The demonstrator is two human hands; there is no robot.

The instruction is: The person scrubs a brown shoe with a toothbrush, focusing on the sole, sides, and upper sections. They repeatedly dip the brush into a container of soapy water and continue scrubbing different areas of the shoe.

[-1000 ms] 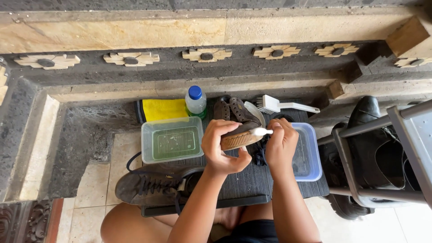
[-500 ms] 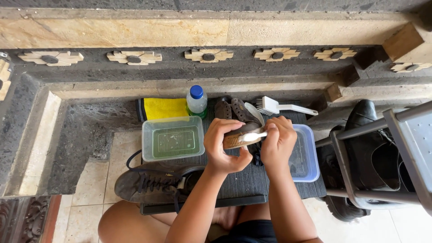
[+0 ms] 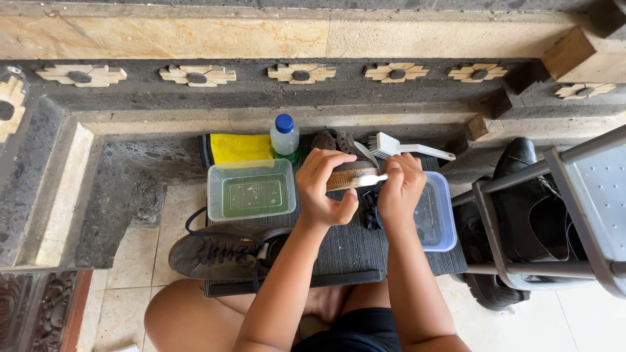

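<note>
- A dark shoe (image 3: 222, 251) lies on its side at the left, laces loose, its toe off the edge of the black ribbed mat (image 3: 345, 248) on the tiled floor.
- Behind it, on the mat, stands a clear tub (image 3: 251, 190) holding a shallow layer of greenish liquid. A yellow cloth (image 3: 238, 147) lies folded just behind the tub, and a small bottle (image 3: 284, 137) with a blue cap stands beside the cloth.
- The left hand (image 3: 326, 189) is closed around a second shoe (image 3: 349, 171), held above the mat's middle with its tan sole edge turned up.
- The right hand (image 3: 399, 192) grips a small brush (image 3: 370, 178) with a pale handle, fingers curled shut on it, the head laid against that sole edge.
- Judged from this, the step in hand is scrubbing the sole rim of the held shoe. The next move would call for a firm left-hand hold while the brush works along the rim, and a turn of the shoe to reach fresh parts.
- A white brush (image 3: 404, 146) lies at the mat's far edge, just behind the hands.
- A blue-rimmed tub (image 3: 438, 218) sits under the right wrist; whether it holds anything I cannot tell.
- At the far right a metal rack (image 3: 574, 215) carries black shoes (image 3: 521, 195).
</note>
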